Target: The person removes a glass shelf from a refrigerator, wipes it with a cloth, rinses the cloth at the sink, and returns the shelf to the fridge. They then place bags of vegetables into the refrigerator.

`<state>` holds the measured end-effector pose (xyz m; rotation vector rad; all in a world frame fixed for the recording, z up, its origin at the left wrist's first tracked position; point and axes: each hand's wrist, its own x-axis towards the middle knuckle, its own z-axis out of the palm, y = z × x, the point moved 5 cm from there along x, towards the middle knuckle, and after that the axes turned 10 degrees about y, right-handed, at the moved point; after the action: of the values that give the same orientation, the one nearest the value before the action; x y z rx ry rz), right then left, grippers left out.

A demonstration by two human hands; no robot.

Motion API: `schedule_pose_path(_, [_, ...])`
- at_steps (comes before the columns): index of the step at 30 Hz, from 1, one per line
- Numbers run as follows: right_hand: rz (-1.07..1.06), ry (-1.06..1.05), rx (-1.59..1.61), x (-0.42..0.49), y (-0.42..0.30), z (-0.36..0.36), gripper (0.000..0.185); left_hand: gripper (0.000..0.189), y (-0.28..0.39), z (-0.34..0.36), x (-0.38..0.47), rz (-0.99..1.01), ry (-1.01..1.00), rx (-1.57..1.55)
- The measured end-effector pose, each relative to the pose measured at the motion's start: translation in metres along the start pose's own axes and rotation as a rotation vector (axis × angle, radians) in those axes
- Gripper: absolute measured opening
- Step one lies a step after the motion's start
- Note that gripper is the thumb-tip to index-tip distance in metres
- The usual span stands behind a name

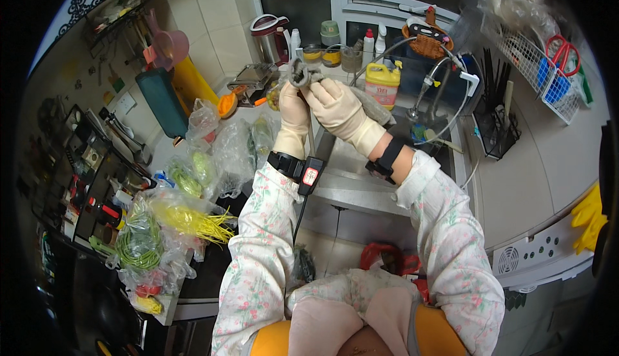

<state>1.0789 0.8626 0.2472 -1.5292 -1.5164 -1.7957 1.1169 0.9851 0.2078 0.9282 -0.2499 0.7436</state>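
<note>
Both of my hands wear cream-coloured gloves and are raised close together above the near edge of the sink [350, 155]. My left hand [293, 112] grips a bunched grey cloth [303, 73] from the left. My right hand [338, 109] pinches the same cloth from the right, its fingertips against the fold. A longer grey length shows behind the right hand; whether it belongs to the same cloth, I cannot tell. Black straps circle both wrists, and a cable with a black connector [311, 176] runs along the left one. The palms and part of the cloth are hidden.
Bagged vegetables [186, 211] crowd the left counter beside a pasta machine [254, 79]. Behind the sink stand a yellow detergent jug [382, 85] and several bottles. A tap [425, 88] with a hose rises at right. A wire basket [532, 66] holds red-handled scissors [563, 54].
</note>
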Motion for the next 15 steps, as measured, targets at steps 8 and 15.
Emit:
schedule_pose_path(8, [0.272,-0.169,0.057,-0.025,0.002,-0.006,0.04,0.061,0.006,0.015,-0.003,-0.08,-0.045,0.112])
schedule_pose_path(15, [0.253,-0.008,-0.14,0.003,0.023,-0.014,0.04,0.058,-0.002,0.015,0.002,0.105,0.063,0.164])
